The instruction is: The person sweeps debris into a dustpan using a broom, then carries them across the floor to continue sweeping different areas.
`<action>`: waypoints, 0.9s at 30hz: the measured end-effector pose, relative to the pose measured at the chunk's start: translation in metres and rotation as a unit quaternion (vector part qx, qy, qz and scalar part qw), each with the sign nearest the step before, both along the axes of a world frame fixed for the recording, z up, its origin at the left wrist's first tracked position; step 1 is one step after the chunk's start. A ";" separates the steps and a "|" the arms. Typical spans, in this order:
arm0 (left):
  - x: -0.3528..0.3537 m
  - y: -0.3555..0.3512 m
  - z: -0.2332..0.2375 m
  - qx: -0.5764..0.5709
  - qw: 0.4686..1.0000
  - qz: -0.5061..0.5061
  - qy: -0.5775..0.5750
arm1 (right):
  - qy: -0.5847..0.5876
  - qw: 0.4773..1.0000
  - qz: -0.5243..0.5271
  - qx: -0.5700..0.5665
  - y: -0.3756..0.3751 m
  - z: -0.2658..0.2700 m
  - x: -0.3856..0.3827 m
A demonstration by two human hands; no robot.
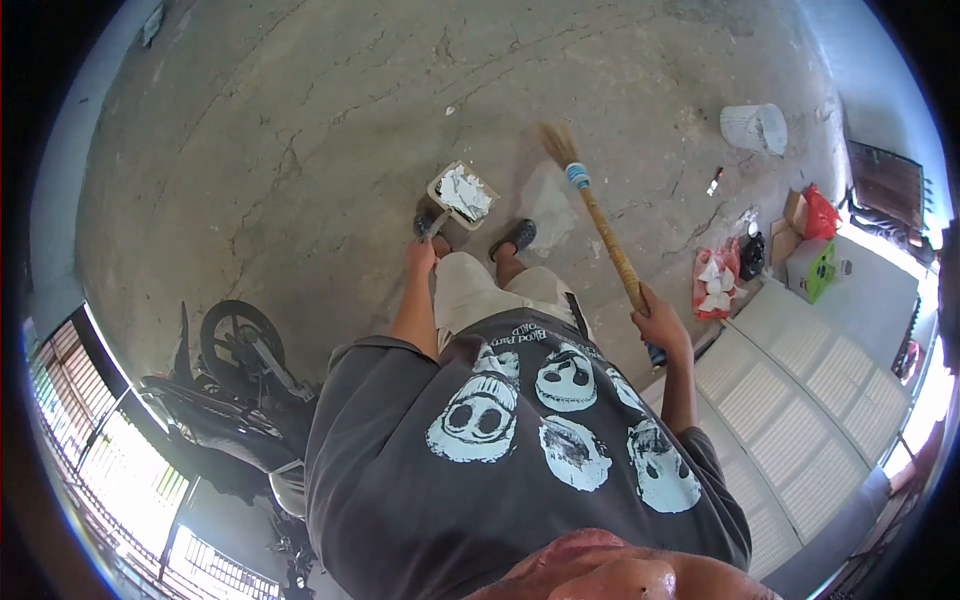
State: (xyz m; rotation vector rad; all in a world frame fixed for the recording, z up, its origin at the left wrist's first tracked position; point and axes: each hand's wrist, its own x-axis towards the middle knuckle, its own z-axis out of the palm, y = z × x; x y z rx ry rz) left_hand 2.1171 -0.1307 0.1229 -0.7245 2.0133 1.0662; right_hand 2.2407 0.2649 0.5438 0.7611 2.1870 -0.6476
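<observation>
My left hand (423,252) is closed around the handle of a beige dustpan (434,188), which holds white broken pieces (465,192) in front of my feet. In my right hand (662,322) is the long wooden handle of a broom (610,240), with my fingers wrapped round it. The broom slants forward and to the left, its bristles (556,143) at the floor, to the right of the dustpan and apart from it. A small white bit (450,111) lies on the floor beyond the dustpan.
A motorcycle (235,400) stands at the left. On the right are a white bucket (745,128), a red bag with white pieces (715,283), a black bag (752,257), boxes (785,240) and large white panels (800,390). Cracks run across the concrete floor (330,130).
</observation>
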 end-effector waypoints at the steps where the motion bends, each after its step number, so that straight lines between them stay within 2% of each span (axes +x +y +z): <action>1: -0.002 -0.005 0.004 -0.001 1.000 -0.001 -0.001 | -0.001 1.000 -0.001 -0.001 -0.012 -0.005 -0.004; 4: -0.009 -0.025 0.002 -0.042 0.999 -0.004 0.013 | 0.010 0.999 -0.041 0.032 -0.052 -0.022 -0.009; 7: -0.012 -0.047 -0.018 0.032 0.998 -0.049 0.017 | 0.049 0.993 0.049 0.095 -0.077 -0.079 0.011; 9: -0.019 -0.060 -0.016 -0.052 0.959 -0.239 0.145 | 0.031 0.994 0.061 0.081 -0.111 -0.086 0.011; 10: -0.023 -0.064 -0.016 -0.051 0.959 -0.241 0.143 | 0.013 0.995 0.074 0.068 -0.126 -0.090 0.013; 12: -0.045 -0.060 0.021 -0.001 0.986 -0.165 0.024 | -0.038 0.995 0.077 0.041 -0.154 -0.077 0.004; 14: -0.055 -0.056 0.027 0.001 0.988 -0.156 0.003 | -0.067 0.994 0.087 -0.027 -0.172 -0.061 0.002; 15: -0.061 -0.052 0.034 0.001 0.990 -0.144 -0.014 | -0.104 0.991 0.051 -0.060 -0.179 -0.049 -0.005; 16: -0.064 -0.048 0.041 0.004 0.989 -0.144 -0.015 | -0.106 0.991 0.050 -0.058 -0.184 -0.035 -0.010; 18: -0.071 -0.042 0.072 0.000 0.991 -0.131 -0.033 | -0.099 0.985 -0.032 -0.136 -0.194 -0.011 -0.017; 19: -0.073 -0.042 0.068 -0.001 0.991 -0.132 -0.032 | -0.098 0.985 -0.033 -0.137 -0.196 -0.007 -0.013; 21: -0.072 -0.042 0.048 -0.024 0.988 -0.141 -0.058 | 0.019 0.997 0.019 -0.072 -0.202 0.005 -0.006; 22: -0.072 -0.045 0.038 -0.024 0.988 -0.143 -0.056 | 0.021 0.997 0.017 -0.072 -0.202 0.011 -0.012; 24: -0.072 -0.051 0.024 -0.005 0.989 -0.139 -0.042 | -0.125 0.986 -0.093 -0.066 -0.205 0.035 -0.041; 25: -0.071 -0.054 0.023 -0.005 0.989 -0.141 -0.041 | -0.123 0.986 -0.095 -0.066 -0.202 0.030 -0.044; 27: -0.066 -0.059 0.026 -0.049 0.990 -0.131 -0.003 | -0.018 1.000 -0.007 -0.006 -0.189 0.011 -0.053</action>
